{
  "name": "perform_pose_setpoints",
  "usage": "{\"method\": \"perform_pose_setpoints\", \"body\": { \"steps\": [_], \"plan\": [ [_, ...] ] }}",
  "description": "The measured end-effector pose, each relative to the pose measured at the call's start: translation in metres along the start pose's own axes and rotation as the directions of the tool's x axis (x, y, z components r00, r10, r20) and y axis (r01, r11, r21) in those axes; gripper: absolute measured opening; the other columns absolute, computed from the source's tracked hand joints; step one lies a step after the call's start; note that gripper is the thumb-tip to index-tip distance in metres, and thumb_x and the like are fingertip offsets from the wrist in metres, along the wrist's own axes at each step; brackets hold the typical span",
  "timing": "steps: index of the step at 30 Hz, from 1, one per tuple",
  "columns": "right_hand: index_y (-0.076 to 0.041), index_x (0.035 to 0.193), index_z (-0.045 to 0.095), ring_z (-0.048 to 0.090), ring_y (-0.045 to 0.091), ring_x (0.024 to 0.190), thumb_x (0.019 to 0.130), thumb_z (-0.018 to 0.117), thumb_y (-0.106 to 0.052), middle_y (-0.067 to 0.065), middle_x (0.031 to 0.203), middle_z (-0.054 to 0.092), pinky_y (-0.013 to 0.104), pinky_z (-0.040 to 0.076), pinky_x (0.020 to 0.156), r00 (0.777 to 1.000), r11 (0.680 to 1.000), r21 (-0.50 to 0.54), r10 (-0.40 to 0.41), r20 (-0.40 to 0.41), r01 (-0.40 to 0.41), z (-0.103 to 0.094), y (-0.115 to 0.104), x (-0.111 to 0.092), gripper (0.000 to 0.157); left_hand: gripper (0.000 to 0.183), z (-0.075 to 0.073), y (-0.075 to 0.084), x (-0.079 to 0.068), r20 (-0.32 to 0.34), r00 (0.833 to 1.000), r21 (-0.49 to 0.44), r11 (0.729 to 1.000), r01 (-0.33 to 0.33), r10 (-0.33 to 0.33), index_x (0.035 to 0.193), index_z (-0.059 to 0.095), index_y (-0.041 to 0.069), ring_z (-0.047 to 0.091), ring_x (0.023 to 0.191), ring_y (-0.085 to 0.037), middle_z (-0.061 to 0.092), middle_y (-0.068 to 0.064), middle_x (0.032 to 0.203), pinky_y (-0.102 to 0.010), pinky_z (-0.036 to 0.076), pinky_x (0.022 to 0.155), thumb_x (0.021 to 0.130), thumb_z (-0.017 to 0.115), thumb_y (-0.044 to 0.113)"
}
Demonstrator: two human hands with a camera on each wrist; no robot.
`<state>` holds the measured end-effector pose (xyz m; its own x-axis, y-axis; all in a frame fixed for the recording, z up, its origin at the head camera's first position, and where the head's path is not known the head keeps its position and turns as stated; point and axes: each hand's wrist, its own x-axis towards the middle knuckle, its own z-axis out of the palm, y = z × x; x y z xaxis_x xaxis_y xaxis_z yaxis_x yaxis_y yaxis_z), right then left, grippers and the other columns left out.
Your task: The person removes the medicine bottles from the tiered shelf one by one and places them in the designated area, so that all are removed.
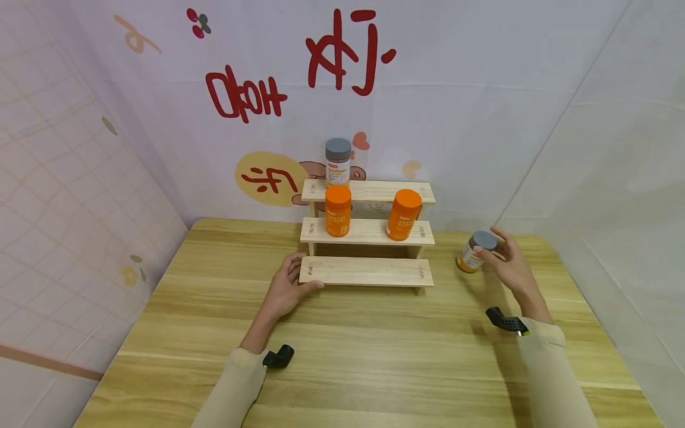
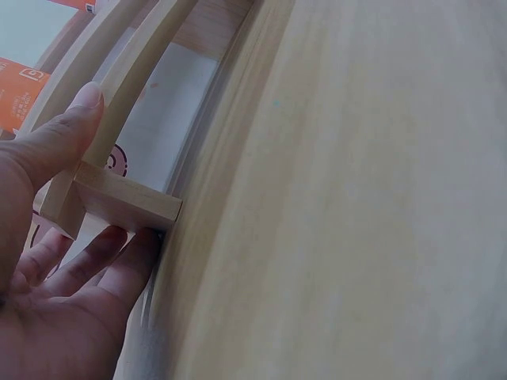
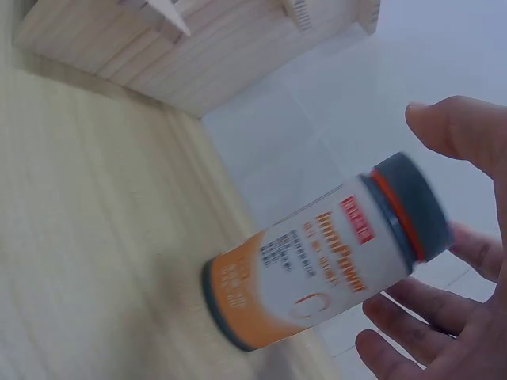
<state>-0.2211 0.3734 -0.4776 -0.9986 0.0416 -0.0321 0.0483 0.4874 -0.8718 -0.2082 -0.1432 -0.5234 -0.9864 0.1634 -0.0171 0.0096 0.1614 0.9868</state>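
Observation:
At its left end, my left hand (image 1: 285,289) grips the three-step wooden rack (image 1: 366,270). In the left wrist view, its thumb lies along the front edge of a board and its fingers are at the side support (image 2: 131,199). To the right of the rack, a white-and-orange supplement bottle (image 3: 309,265) with a grey lid stands on the table. My right hand (image 1: 508,264) is around the lid with spread fingers. In the right wrist view, a gap shows between the thumb and the lid, and the other fingers are partly hidden behind the bottle.
On the middle step stand two orange bottles, one left (image 1: 338,214) and one right (image 1: 404,217). A grey-lidded bottle (image 1: 338,163) is on the top step at left. Behind the wooden table (image 1: 353,356) hangs a white printed backdrop (image 1: 460,107), close to the rack.

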Motion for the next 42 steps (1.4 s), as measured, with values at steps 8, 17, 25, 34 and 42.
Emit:
{"method": "perform_pose_setpoints", "body": {
  "steps": [8, 17, 25, 34, 42],
  "plan": [
    [-0.029, 0.165, 0.012, 0.023, 0.044, 0.153, 0.102, 0.062, -0.041, 0.021, 0.169, 0.019, 0.064, 0.021, 0.124, 0.996, 0.998, -0.022, -0.066, -0.058, 0.065, -0.009, -0.021, -0.005, 0.081, 0.092, 0.000, 0.000, 0.000, 0.003, 1.000, 0.001, 1.000, -0.001, 0.001, 0.154, 0.033, 0.006, 0.048, 0.144, -0.030, 0.050, -0.014, 0.149, -0.047, 0.036, 0.124, 0.081, 0.089, 0.012],
    [-0.026, 0.165, 0.014, 0.023, 0.041, 0.155, 0.102, 0.064, -0.036, 0.018, 0.170, 0.021, 0.060, 0.016, 0.128, 0.984, 0.989, -0.048, -0.144, -0.105, 0.140, -0.014, -0.046, -0.010, 0.080, 0.092, -0.001, -0.002, 0.002, 0.002, 1.000, -0.001, 1.000, -0.008, 0.008, 0.153, 0.033, 0.005, 0.047, 0.144, -0.030, 0.050, -0.015, 0.148, -0.045, 0.033, 0.125, 0.080, 0.089, 0.012],
    [-0.033, 0.163, 0.020, 0.028, 0.032, 0.155, 0.100, 0.068, -0.031, 0.011, 0.169, 0.027, 0.045, 0.020, 0.130, 0.970, 0.978, -0.081, -0.201, -0.137, 0.191, -0.013, -0.068, -0.014, 0.080, 0.091, 0.000, -0.004, 0.002, 0.002, 1.000, -0.002, 1.000, -0.003, 0.003, 0.152, 0.034, 0.007, 0.047, 0.145, -0.029, 0.050, -0.013, 0.148, -0.044, 0.033, 0.126, 0.080, 0.089, 0.013],
    [-0.033, 0.162, 0.023, 0.030, 0.030, 0.154, 0.098, 0.071, -0.030, 0.011, 0.168, 0.030, 0.037, 0.022, 0.130, 0.960, 0.966, -0.075, -0.256, -0.114, 0.248, -0.004, -0.098, -0.013, 0.079, 0.088, 0.000, -0.004, 0.002, 0.000, 1.000, -0.005, 1.000, -0.005, 0.005, 0.150, 0.037, 0.012, 0.047, 0.144, -0.029, 0.050, -0.013, 0.147, -0.044, 0.031, 0.127, 0.080, 0.090, 0.014],
    [-0.031, 0.161, 0.026, 0.030, 0.032, 0.154, 0.097, 0.072, -0.027, 0.011, 0.166, 0.032, 0.051, 0.021, 0.129, 0.949, 0.951, -0.046, -0.307, -0.066, 0.305, 0.010, -0.127, -0.009, 0.079, 0.090, 0.000, -0.003, 0.001, 0.003, 1.000, -0.010, 1.000, -0.004, 0.004, 0.152, 0.035, 0.007, 0.046, 0.145, -0.030, 0.049, -0.014, 0.148, -0.046, 0.033, 0.125, 0.081, 0.089, 0.014]
  ]
}}
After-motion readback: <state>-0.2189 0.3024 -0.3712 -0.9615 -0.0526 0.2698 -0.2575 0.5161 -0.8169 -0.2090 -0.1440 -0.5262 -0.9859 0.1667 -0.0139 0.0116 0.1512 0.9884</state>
